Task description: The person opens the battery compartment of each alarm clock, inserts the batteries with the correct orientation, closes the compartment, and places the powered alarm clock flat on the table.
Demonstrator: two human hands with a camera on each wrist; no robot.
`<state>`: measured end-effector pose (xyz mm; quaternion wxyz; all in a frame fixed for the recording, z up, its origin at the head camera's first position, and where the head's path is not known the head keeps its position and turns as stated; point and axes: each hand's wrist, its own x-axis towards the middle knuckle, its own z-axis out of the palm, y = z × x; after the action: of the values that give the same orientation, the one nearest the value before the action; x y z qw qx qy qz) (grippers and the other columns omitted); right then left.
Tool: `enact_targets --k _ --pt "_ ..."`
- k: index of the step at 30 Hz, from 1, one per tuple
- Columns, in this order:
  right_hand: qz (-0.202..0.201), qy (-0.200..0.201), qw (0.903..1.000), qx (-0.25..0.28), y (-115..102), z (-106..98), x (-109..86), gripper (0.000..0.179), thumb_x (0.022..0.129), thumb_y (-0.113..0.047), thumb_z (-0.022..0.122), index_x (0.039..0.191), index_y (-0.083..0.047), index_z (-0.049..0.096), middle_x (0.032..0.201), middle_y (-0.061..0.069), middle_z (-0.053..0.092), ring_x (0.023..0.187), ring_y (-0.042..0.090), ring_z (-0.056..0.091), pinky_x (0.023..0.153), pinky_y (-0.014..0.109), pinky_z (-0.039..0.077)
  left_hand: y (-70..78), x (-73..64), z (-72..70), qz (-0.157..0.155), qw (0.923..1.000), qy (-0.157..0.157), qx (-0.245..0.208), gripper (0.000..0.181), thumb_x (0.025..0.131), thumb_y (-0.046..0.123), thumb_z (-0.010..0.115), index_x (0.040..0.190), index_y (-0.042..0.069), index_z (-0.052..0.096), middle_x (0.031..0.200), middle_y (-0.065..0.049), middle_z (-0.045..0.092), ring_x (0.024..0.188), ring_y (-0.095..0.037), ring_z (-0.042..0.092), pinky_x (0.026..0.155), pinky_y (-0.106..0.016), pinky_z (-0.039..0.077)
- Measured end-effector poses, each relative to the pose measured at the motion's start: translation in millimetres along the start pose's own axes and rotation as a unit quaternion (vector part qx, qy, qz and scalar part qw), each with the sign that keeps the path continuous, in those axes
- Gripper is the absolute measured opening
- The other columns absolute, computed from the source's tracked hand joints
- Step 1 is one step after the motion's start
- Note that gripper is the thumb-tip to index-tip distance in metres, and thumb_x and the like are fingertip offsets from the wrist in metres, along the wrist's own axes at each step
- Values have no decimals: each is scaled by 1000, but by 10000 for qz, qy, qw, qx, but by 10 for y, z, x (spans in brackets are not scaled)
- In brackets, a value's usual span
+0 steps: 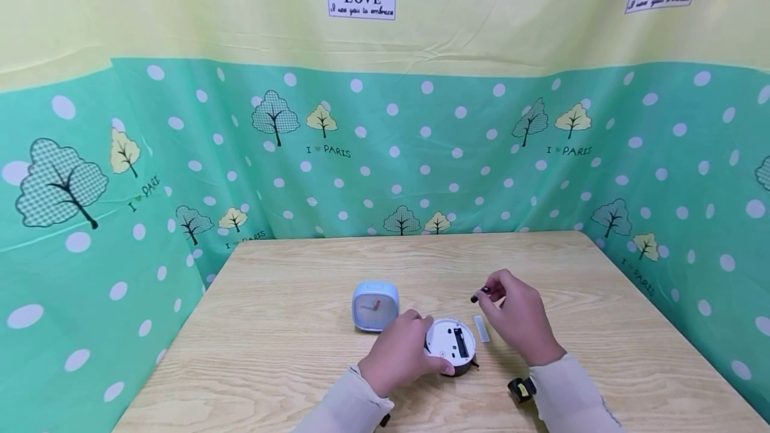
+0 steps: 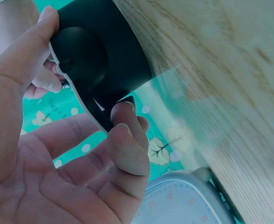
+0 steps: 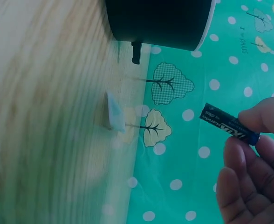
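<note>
A round black clock with a white back (image 1: pixel 442 341) lies face down on the table, its long battery slot uncovered. My left hand (image 1: pixel 402 353) grips this clock by its rim, thumb on the near side and fingers on the far side. In the left wrist view the clock's black side (image 2: pixel 104 46) shows between thumb and fingertips. Above the table, right of the clock, my right hand (image 1: pixel 519 313) pinches a dark battery (image 3: pixel 229 123) between thumb and fingers. A small white battery cover (image 1: pixel 482 329) lies between the clock and the right hand.
A light blue square alarm clock (image 1: pixel 375 306) stands upright just left of the round clock. The wooden table (image 1: pixel 271 353) ends at a green and yellow patterned curtain (image 1: pixel 421 152) at the back and sides. A black strap device (image 1: pixel 521 389) sits at the right wrist.
</note>
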<state>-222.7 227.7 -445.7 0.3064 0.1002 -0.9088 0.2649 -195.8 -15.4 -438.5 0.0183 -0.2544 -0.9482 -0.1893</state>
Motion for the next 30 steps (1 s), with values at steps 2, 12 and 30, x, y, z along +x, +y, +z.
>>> enact_targets --k 2,12,30 --pt "-103 58 9999 38 -7 5 1 19 88 -15 81 97 -15 65 82 -7 67 75 11 64 62 26 51 2 -5 -2 10 10000 16 -2 88 67 64 89 129 4 70 108 -8 69 87 -13 59 81 -30 55" --pt "-871 -374 9908 963 -59 -4 -22 21 87 -12 82 102 -24 73 88 -19 66 76 0 61 64 26 58 17 -10 -18 27 10000 38 10 86 67 62 90 127 3 70 105 -8 68 84 -12 59 78 -29 54" --pt "-1292 -1611 9653 1600 -89 30 -70 17 84 -13 85 94 -23 76 89 -21 68 74 -1 62 66 29 58 17 -11 -36 19 10000 -11 -53 79 68 62 90 121 5 71 100 -5 66 78 -10 52 71 -26 49"
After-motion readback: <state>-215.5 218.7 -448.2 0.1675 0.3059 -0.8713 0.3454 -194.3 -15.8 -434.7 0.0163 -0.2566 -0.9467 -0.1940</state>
